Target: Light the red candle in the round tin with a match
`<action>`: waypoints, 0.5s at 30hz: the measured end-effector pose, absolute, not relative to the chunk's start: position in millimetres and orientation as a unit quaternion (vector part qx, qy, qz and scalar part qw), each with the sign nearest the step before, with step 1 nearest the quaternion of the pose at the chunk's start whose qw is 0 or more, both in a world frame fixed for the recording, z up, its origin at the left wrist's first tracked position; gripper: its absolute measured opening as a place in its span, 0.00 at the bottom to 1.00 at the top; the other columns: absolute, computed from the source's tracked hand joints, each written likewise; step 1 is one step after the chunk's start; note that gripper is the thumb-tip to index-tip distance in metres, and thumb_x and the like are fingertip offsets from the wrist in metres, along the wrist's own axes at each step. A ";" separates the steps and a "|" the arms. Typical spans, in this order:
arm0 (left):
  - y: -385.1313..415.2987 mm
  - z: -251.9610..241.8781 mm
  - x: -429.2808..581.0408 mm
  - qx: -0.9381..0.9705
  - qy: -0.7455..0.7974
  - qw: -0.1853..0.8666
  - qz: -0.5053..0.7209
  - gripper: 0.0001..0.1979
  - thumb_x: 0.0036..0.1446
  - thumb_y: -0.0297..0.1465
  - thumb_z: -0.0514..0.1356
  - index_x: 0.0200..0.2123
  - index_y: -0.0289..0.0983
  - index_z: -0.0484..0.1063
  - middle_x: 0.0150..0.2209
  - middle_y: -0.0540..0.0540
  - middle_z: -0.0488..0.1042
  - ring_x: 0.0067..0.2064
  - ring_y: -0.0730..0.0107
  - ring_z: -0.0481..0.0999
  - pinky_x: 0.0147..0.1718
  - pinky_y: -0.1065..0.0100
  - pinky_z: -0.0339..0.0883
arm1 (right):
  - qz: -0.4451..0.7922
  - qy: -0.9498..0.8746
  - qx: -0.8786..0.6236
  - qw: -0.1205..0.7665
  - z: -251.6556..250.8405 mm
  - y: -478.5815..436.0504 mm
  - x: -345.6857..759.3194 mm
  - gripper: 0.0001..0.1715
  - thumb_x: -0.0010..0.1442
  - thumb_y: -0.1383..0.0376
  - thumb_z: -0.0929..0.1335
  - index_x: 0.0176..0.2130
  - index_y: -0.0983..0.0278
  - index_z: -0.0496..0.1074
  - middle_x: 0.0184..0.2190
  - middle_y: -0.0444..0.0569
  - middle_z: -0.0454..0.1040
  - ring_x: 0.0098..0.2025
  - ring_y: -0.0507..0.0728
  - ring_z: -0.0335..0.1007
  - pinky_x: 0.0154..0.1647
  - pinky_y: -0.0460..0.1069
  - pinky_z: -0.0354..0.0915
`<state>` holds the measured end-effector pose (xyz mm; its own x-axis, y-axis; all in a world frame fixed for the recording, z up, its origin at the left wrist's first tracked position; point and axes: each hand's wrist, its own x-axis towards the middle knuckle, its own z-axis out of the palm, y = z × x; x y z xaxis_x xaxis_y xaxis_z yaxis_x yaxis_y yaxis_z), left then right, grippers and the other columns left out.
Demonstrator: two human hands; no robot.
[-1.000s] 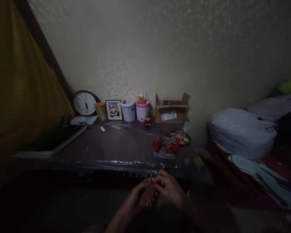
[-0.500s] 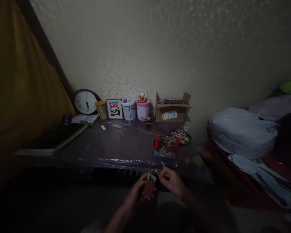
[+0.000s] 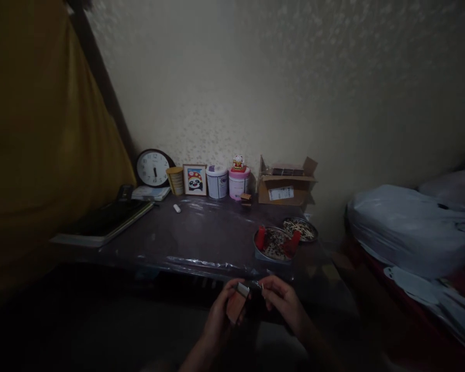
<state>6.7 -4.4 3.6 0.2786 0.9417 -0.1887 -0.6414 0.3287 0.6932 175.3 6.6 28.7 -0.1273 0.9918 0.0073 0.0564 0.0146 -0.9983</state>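
Observation:
In front of the table's near edge, my left hand (image 3: 220,310) is closed around a small matchbox (image 3: 237,305) with a reddish-brown face and a pale upper end. The box is tilted, its top leaning to the right. Just to its right, my right hand (image 3: 284,299) pinches a thin match (image 3: 261,285) between thumb and fingertips, apart from the box. Dim light hides the match's head. Beyond my hands stands an oval tin (image 3: 275,260) of loose small pieces, with red strips at both sides. Behind it, a round dish (image 3: 315,237) holds many matches.
An open cardboard box (image 3: 306,196) stands at the back by the wall. Left of it are lidded tubs (image 3: 217,186), a framed panda picture (image 3: 196,182) and a clock (image 3: 153,168). A dark flat case (image 3: 108,222) lies at the left; white bags (image 3: 406,219) are at the right.
The whole view has swung, so the scene sits further right and slightly lower. The matchbox leans more to the right. Both hands keep their holds, the match still apart from the box.

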 end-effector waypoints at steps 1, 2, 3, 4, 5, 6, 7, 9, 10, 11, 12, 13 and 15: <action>-3.7 2.3 6.7 0.253 0.297 0.753 0.529 0.14 0.50 0.36 0.57 0.39 0.36 0.69 0.27 0.48 0.73 0.20 0.76 0.67 0.16 0.75 0.54 | 0.514 -0.547 -0.480 0.454 28.5 6.1 174.6 0.19 0.45 0.51 0.70 0.30 0.64 0.70 0.19 0.38 0.64 0.17 0.46 0.57 0.20 0.44 0.57; -3.0 1.1 6.5 0.254 0.298 0.749 0.534 0.13 0.49 0.36 0.57 0.38 0.36 0.69 0.27 0.49 0.73 0.20 0.76 0.66 0.16 0.75 0.53 | 0.515 -0.546 -0.482 0.453 28.6 5.6 173.8 0.19 0.45 0.52 0.70 0.30 0.64 0.70 0.19 0.38 0.64 0.17 0.46 0.58 0.20 0.44 0.57; -2.2 0.1 6.2 0.256 0.301 0.746 0.537 0.12 0.49 0.36 0.57 0.37 0.36 0.70 0.27 0.49 0.73 0.19 0.76 0.66 0.16 0.75 0.53 | 0.514 -0.546 -0.483 0.452 28.8 5.0 173.0 0.19 0.45 0.52 0.70 0.29 0.64 0.70 0.19 0.38 0.64 0.17 0.46 0.58 0.20 0.44 0.57; -1.5 -0.7 5.8 0.258 0.304 0.743 0.538 0.11 0.49 0.35 0.58 0.36 0.36 0.70 0.27 0.49 0.73 0.19 0.76 0.66 0.16 0.75 0.53 | 0.514 -0.546 -0.484 0.451 29.0 4.4 172.3 0.18 0.45 0.53 0.70 0.29 0.64 0.70 0.19 0.38 0.63 0.18 0.47 0.58 0.20 0.44 0.57; -0.8 -1.3 5.4 0.262 0.306 0.738 0.542 0.10 0.49 0.35 0.58 0.34 0.36 0.70 0.27 0.49 0.73 0.20 0.75 0.67 0.16 0.75 0.53 | 0.514 -0.547 -0.484 0.450 29.1 3.9 171.6 0.18 0.46 0.53 0.70 0.30 0.64 0.70 0.19 0.38 0.63 0.18 0.47 0.58 0.20 0.44 0.58; -0.3 -1.6 5.0 0.268 0.307 0.733 0.545 0.09 0.48 0.35 0.57 0.32 0.36 0.70 0.26 0.49 0.73 0.20 0.75 0.67 0.16 0.75 0.53 | 0.515 -0.548 -0.484 0.448 28.9 3.6 171.1 0.17 0.46 0.54 0.70 0.30 0.64 0.70 0.19 0.38 0.63 0.18 0.47 0.58 0.21 0.44 0.58; 0.2 -1.6 4.6 0.273 0.307 0.728 0.549 0.09 0.49 0.35 0.57 0.30 0.35 0.70 0.26 0.48 0.73 0.20 0.75 0.66 0.16 0.74 0.54 | 0.515 -0.549 -0.483 0.447 28.4 3.6 170.8 0.17 0.46 0.54 0.70 0.30 0.65 0.70 0.19 0.38 0.63 0.18 0.47 0.58 0.21 0.44 0.57; 0.9 -0.8 4.0 0.274 0.316 0.719 0.555 0.09 0.49 0.36 0.56 0.25 0.35 0.69 0.22 0.49 0.72 0.19 0.76 0.65 0.17 0.74 0.54 | 0.512 -0.554 -0.481 0.447 26.2 4.3 170.7 0.18 0.47 0.53 0.70 0.30 0.65 0.69 0.19 0.38 0.63 0.18 0.47 0.58 0.21 0.44 0.56; 1.2 0.0 3.9 0.269 0.327 0.715 0.556 0.10 0.48 0.36 0.56 0.23 0.35 0.69 0.21 0.49 0.71 0.18 0.76 0.64 0.17 0.74 0.54 | 0.508 -0.556 -0.480 0.449 24.6 4.8 170.8 0.18 0.47 0.53 0.70 0.30 0.65 0.69 0.18 0.38 0.62 0.18 0.47 0.58 0.20 0.44 0.56; 1.4 0.9 3.8 0.262 0.340 0.711 0.557 0.10 0.48 0.35 0.56 0.22 0.35 0.68 0.19 0.50 0.70 0.18 0.76 0.63 0.18 0.73 0.54 | 0.501 -0.559 -0.481 0.452 22.8 5.2 170.7 0.18 0.47 0.52 0.69 0.29 0.64 0.68 0.18 0.38 0.62 0.17 0.47 0.57 0.20 0.44 0.56; 1.6 1.9 3.9 0.255 0.349 0.708 0.559 0.10 0.47 0.35 0.56 0.21 0.35 0.68 0.19 0.50 0.69 0.18 0.75 0.64 0.19 0.73 0.55 | 0.491 -0.564 -0.484 0.455 21.2 5.3 170.2 0.18 0.48 0.52 0.69 0.29 0.64 0.68 0.18 0.38 0.62 0.18 0.48 0.58 0.20 0.44 0.56; 2.0 2.9 4.1 0.250 0.353 0.705 0.562 0.10 0.47 0.35 0.56 0.20 0.35 0.67 0.19 0.50 0.69 0.20 0.74 0.65 0.20 0.72 0.56 | 0.476 -0.572 -0.488 0.456 19.8 4.8 169.3 0.17 0.49 0.52 0.68 0.29 0.64 0.68 0.19 0.39 0.63 0.18 0.48 0.59 0.20 0.44 0.57; 3.2 4.3 4.8 0.243 0.344 0.705 0.571 0.09 0.46 0.34 0.57 0.19 0.36 0.66 0.20 0.50 0.69 0.23 0.72 0.67 0.25 0.71 0.59 | 0.425 -0.606 -0.495 0.455 18.5 1.8 165.6 0.14 0.53 0.54 0.66 0.30 0.63 0.67 0.21 0.41 0.66 0.21 0.50 0.63 0.22 0.44 0.60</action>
<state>4.8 3.2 4.3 0.1110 0.9719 -0.2074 -0.6381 0.2296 0.7349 165.6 1.8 18.5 -0.0944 0.9868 0.1312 0.2134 0.1488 -0.9656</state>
